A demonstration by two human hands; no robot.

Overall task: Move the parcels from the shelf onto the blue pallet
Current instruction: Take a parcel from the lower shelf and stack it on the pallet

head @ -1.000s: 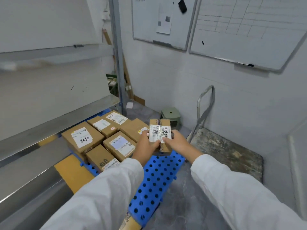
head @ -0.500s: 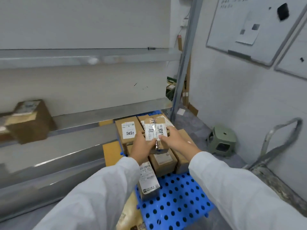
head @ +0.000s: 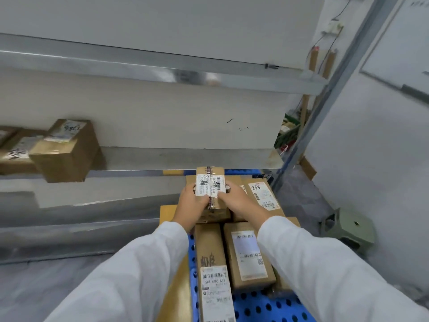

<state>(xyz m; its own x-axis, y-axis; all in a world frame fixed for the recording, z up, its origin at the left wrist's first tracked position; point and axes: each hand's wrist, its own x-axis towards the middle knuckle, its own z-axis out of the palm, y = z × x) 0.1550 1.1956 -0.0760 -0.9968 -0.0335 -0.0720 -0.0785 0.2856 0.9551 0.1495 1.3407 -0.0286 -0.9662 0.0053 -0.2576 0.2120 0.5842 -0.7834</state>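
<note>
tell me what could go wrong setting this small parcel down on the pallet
1. Both the left hand and right hand grip the small parcel over the packed parcels on the blue pallet; set on top of them, it might sit unevenly and slide off.
2. The long parcel lies along the pallet's left edge, close under the left sleeve; a brush could nudge it off.

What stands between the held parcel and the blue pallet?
Other parcels lie on the blue pallet directly under the held parcel, gripped by left hand and right hand. Bare pallet shows only nearer the person.
</note>
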